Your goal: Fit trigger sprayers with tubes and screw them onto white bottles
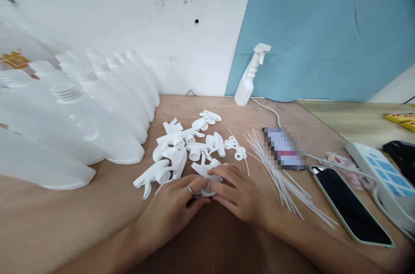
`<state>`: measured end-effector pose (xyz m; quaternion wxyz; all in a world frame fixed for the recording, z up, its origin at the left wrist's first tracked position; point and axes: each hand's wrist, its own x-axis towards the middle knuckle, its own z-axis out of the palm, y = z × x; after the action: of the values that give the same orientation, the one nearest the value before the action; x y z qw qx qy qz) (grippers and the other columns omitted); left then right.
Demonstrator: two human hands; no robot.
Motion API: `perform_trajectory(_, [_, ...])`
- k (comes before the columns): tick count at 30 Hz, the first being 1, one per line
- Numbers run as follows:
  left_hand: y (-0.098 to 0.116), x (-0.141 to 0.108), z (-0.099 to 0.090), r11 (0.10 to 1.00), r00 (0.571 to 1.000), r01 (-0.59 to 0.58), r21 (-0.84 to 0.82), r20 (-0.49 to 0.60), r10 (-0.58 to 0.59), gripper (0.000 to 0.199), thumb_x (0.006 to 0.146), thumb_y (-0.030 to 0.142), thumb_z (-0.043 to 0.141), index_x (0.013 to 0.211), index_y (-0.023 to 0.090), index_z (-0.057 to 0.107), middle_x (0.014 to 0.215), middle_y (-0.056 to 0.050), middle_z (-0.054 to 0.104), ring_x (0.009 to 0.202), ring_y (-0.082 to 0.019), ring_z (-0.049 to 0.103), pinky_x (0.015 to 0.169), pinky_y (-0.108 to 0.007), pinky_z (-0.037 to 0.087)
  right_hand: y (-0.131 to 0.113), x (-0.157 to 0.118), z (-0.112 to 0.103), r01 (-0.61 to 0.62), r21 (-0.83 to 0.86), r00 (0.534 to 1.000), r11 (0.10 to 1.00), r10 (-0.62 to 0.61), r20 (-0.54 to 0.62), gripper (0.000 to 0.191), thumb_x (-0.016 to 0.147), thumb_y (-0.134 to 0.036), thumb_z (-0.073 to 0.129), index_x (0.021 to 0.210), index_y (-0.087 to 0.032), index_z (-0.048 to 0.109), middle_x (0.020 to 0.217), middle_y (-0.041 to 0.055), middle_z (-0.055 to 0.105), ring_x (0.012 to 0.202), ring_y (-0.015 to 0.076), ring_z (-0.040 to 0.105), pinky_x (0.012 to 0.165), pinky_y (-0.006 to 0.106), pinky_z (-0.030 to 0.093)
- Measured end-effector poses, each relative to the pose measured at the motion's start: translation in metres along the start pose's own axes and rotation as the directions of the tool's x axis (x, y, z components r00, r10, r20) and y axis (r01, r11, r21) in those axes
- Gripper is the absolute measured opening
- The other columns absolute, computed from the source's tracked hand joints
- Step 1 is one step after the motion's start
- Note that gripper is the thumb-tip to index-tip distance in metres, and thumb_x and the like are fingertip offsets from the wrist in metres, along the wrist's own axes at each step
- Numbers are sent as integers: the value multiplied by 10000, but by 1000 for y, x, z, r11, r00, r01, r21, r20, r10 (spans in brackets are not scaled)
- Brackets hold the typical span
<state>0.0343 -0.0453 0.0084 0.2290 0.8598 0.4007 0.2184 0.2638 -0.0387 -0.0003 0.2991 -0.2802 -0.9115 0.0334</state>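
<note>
My left hand (173,202), with a ring on one finger, is closed round a small white part (207,191) at the near edge of the pile. The fingers of my right hand (238,192) press on the same part from the other side; its shape is mostly hidden. Just beyond my hands lie several white spray heads (178,140) in a loose heap. White washers (240,153) rest to the right of the heap, beside a bundle of thin white tubes (282,183).
Several white bottles (113,114) without caps stand at the left. A complete spray bottle (248,77) is at the back. At the right are a lit phone (282,146), a dark phone (350,205), a power strip (385,172) and cables.
</note>
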Motion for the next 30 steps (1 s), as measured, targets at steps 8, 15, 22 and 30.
perform_trajectory(8, [2, -2, 3, 992, 988, -128, 9, -87, 128, 170, 980, 258, 541, 1146, 287, 567, 1116, 36, 677, 930, -112, 671, 833, -220, 521, -2, 3, -1, 43, 85, 999, 995, -43, -3, 255, 1024, -107, 359, 1019, -148, 610, 900, 76, 649, 847, 184, 544, 807, 342, 440])
perform_trajectory(15, [3, -1, 5, 1000, 997, -29, 9, -67, 29, 173, 958, 246, 568, 1127, 265, 541, 972, 43, 670, 840, -124, 660, 724, -225, 494, -6, 4, -6, -15, 36, 998, 999, 12, 64, 205, 934, -35, 435, 1052, -111, 584, 970, 116, 624, 909, 220, 545, 852, 411, 423])
perform_trajectory(22, [5, 2, 5, 1000, 997, -15, 15, -74, 16, 339, 943, 240, 594, 1238, 333, 455, 1056, 75, 678, 884, -113, 681, 730, -201, 493, -10, 6, -10, -107, 108, 993, 988, 101, 61, 155, 945, -88, 497, 1057, -133, 594, 1067, 117, 598, 1056, 247, 512, 953, 428, 432])
perform_trajectory(30, [6, 1, 2, 997, 1000, -24, 75, -18, 26, 308, 972, 261, 532, 1254, 341, 436, 1095, 51, 671, 894, -141, 684, 735, -244, 510, -12, 3, -21, -234, 286, 969, 929, 246, -7, 272, 914, -95, 526, 1151, -203, 607, 1219, 99, 567, 1129, 205, 557, 973, 347, 468])
